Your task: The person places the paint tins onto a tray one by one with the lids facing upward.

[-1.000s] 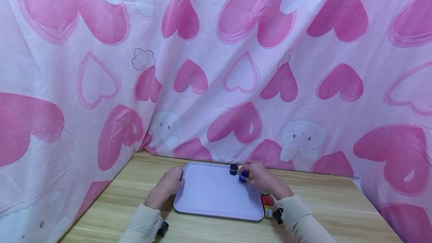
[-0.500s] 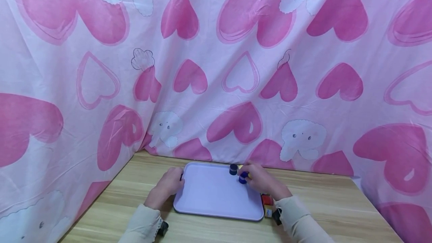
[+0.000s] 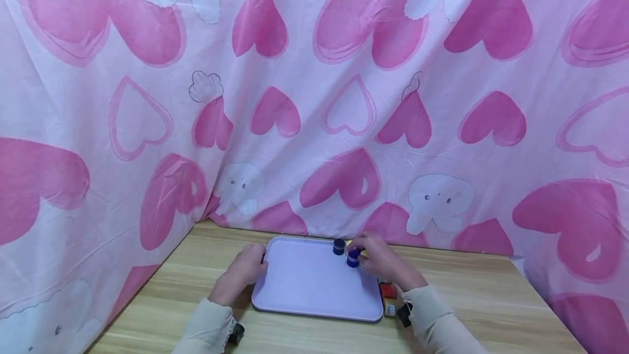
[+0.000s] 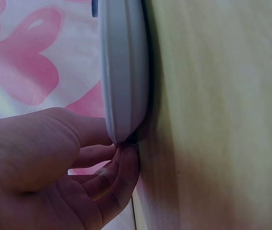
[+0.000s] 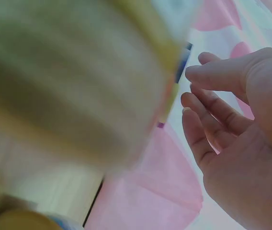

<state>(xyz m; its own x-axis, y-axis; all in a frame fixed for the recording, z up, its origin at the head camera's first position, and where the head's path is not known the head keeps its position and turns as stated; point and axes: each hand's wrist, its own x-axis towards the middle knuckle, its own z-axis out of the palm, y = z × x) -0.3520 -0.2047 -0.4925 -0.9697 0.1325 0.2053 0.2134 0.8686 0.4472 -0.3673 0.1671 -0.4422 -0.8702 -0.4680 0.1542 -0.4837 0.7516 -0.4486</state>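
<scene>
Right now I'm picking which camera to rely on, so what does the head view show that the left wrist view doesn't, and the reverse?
Only the head view shows the right hand at a blue cylinder on the tray, a darker cylinder beside it, and the red block off the tray's right edge. Only the left wrist view shows the fingertips meeting the rim's underside. Both show the left hand at the lilac tray, the wooden table and the pink heart cloth.
</scene>
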